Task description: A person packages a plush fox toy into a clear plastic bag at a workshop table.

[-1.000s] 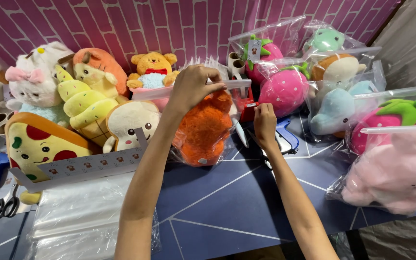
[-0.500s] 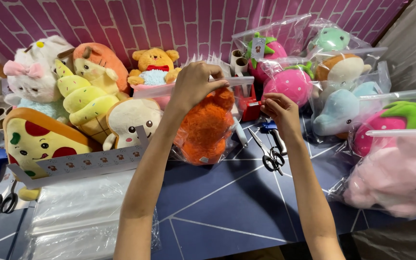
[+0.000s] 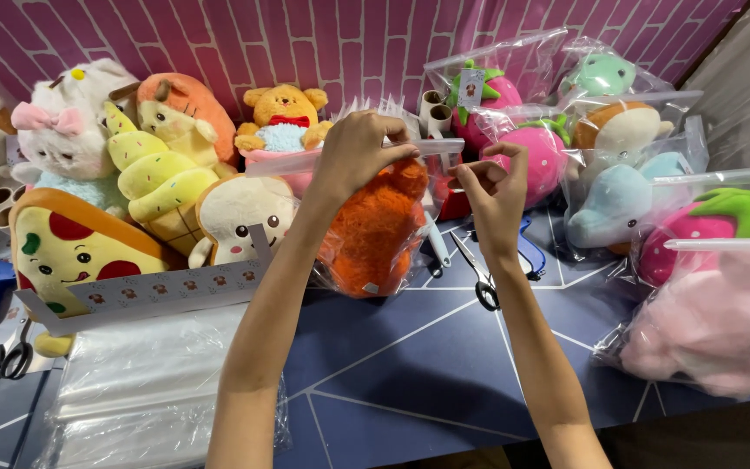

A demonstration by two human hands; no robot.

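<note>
Scanning from the left, I see the stack of clear bags lying flat beside the pizza plush. My left hand stays closed over the top edge of the bagged orange plush, which stands on the blue table. My right hand, down by the scissors a second ago, has risen empty-looking, its fingertips pinched together at the bag's right corner, so I judge sealing is now underway.

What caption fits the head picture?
Both hands, left hand and right hand, pinch a bagged orange plush toy.
</note>
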